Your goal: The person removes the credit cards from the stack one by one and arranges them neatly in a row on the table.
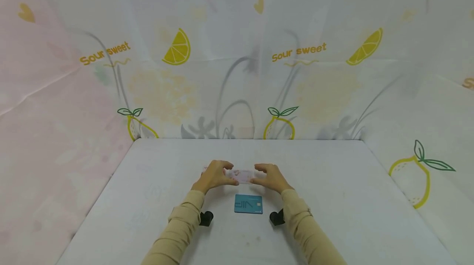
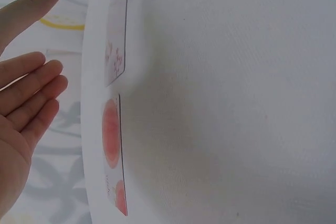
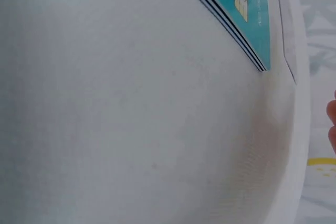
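Note:
A pale card with a pink flower print (image 1: 242, 176) lies flat on the white table between the two hands. My left hand (image 1: 214, 175) hovers over its left end with thumb and fingers apart, holding nothing. To the right, my right hand (image 1: 272, 177) has its thumb and fingers spread near the card's other end, also holding nothing. A second card with red-pink round shapes (image 2: 111, 135) lies beside the flower card, mostly covered by the left hand in the head view. Nearer the front is a stack of teal VIP cards (image 1: 248, 204) with a chip on the top one.
The white table (image 1: 148, 207) runs back to a hanging cloth (image 1: 229, 92) printed with lemons. Similar cloth hangs along both sides. A black device (image 1: 206, 218) sits beneath the left forearm and another black device (image 1: 277, 218) beneath the right.

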`<state>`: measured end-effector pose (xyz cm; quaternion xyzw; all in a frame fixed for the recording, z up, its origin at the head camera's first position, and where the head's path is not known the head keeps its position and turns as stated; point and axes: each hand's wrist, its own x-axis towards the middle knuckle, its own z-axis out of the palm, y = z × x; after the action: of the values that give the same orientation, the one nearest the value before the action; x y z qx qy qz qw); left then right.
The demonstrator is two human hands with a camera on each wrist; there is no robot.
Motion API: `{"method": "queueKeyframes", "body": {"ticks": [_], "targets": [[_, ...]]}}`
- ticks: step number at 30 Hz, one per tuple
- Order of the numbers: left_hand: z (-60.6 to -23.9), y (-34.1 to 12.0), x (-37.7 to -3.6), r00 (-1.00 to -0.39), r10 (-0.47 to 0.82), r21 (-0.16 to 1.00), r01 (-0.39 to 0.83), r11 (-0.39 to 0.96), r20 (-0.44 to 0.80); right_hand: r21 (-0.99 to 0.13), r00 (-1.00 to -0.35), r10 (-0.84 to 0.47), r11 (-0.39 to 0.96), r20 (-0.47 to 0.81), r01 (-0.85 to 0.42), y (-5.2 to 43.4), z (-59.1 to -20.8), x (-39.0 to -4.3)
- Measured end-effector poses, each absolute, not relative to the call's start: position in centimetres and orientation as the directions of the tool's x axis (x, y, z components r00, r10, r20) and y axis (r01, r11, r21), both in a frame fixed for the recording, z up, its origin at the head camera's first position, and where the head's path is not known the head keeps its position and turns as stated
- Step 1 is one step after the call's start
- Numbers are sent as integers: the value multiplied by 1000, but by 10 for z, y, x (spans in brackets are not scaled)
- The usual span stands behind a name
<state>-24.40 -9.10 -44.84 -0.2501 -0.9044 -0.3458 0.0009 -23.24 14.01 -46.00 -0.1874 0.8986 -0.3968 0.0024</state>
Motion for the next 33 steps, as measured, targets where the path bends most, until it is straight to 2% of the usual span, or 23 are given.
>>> {"method": "queueKeyframes", "body": {"ticks": [15,26,33], "targets": [[-445,-90,-235,-855,471,632,491,600,217,-715,-910,-380,589,167,-377,143,-451,-219],[-442,-87,-228,-840,486,614,519,595,240,-716,-918,-367,601,148,-356,145,-442,-208],[-441,-88,-222,-854,468,623,496,605,226,-725,-924,-354,597,144,-342,146,-439,-200]]}}
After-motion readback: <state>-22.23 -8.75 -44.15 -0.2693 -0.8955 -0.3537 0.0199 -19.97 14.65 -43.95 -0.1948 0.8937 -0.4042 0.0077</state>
